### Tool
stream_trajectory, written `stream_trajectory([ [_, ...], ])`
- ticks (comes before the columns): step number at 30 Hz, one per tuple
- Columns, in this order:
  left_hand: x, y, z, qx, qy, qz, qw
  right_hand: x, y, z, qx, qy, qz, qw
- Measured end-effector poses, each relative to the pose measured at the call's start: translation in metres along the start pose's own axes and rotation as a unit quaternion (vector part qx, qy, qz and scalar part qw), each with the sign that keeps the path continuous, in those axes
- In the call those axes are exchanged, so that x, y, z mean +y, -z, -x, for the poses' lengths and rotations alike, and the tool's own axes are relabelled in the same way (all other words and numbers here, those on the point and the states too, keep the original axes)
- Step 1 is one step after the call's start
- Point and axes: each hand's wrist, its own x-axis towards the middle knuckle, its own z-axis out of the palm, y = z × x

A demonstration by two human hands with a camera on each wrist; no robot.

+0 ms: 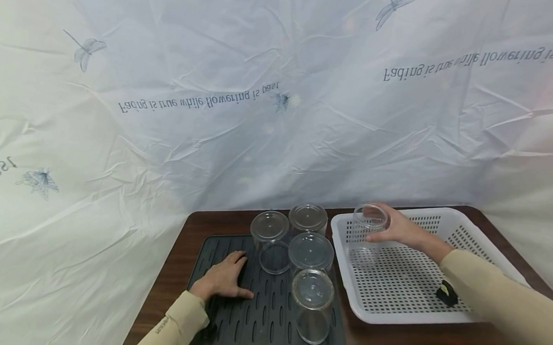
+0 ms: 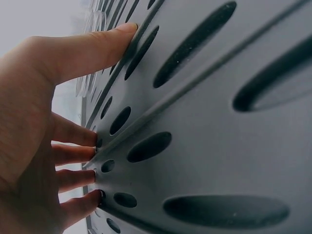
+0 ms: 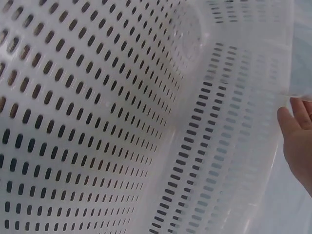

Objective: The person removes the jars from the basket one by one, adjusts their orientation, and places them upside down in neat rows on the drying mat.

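Note:
My right hand [image 1: 402,228] grips a clear, see-through jar [image 1: 359,237] near its rim, over the left back part of a white perforated basket [image 1: 346,283]. In the right wrist view the faint round end of the jar [image 3: 187,39] shows against the basket wall, with my fingers at the right edge. My left hand [image 1: 224,280] rests on a black slotted mat [image 1: 256,322], thumb and fingers spread, holding nothing. To its right, several clear jars [image 1: 313,310] stand close together on the mat; in the left wrist view my fingertips [image 2: 92,195] touch the mat.
The mat and basket lie side by side on a dark brown wooden table [image 1: 389,342]. A pale printed curtain [image 1: 269,141] hangs behind the table and on both sides. Under my right forearm a small black item [image 1: 447,293] overlaps the basket.

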Motion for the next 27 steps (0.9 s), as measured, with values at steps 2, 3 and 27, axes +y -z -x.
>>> stream_trajectory([
  [2,0.0,0.0,0.0,-0.001,0.0,-0.001,1.0,0.001,0.001,0.0,0.0,0.008,0.001,1.0],
  [3,0.001,0.0,0.0,0.0,0.001,-0.001,1.0,0.001,0.001,0.0,-0.003,0.014,-0.003,0.9999],
  [27,0.001,0.001,0.002,-0.001,-0.002,0.006,1.0,0.019,0.0,0.002,-0.011,0.046,-0.03,0.9984],
])
